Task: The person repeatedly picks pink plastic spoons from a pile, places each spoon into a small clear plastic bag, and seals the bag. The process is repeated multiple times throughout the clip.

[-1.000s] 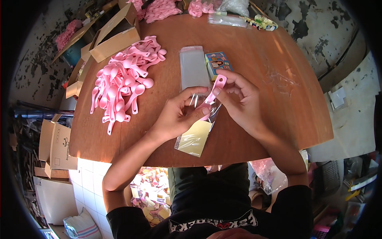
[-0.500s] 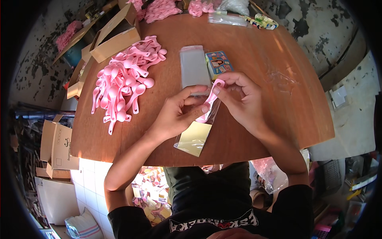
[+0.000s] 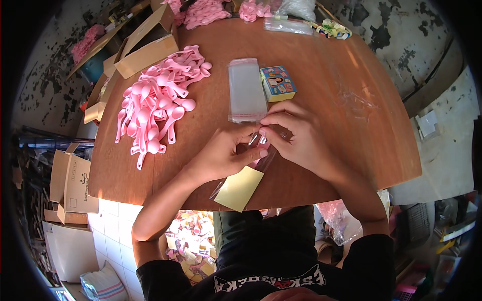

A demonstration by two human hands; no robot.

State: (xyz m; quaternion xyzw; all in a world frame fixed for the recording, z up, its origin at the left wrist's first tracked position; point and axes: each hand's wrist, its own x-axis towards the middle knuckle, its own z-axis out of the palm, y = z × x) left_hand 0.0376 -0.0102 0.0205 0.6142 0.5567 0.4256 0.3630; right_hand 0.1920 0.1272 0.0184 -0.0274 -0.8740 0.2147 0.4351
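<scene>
My left hand (image 3: 224, 152) is closed on a clear plastic bag (image 3: 269, 156) just in front of me. Inside the bag are a yellow card (image 3: 240, 188) at the lower end and a pink plastic spoon (image 3: 264, 142), mostly hidden by my fingers. With thumb and fingertips, my right hand (image 3: 297, 136) pinches the bag's upper end. Just beyond my hands lies a stack of clear bags (image 3: 247, 90). To its right sits a block of small printed cards (image 3: 278, 83), blue on top with yellow edges.
A heap of pink spoons (image 3: 155, 103) covers the left of the brown wooden table (image 3: 351, 150). An open cardboard box (image 3: 145, 52) stands at the far left edge. More pink items (image 3: 206, 12) and clear plastic packets (image 3: 288, 25) lie at the back. Filled packets (image 3: 193, 241) lie below the near edge.
The spoon has gone down into the bag, and my right hand has moved from its handle to the bag's upper end. The yellow card has shifted slightly nearer me.
</scene>
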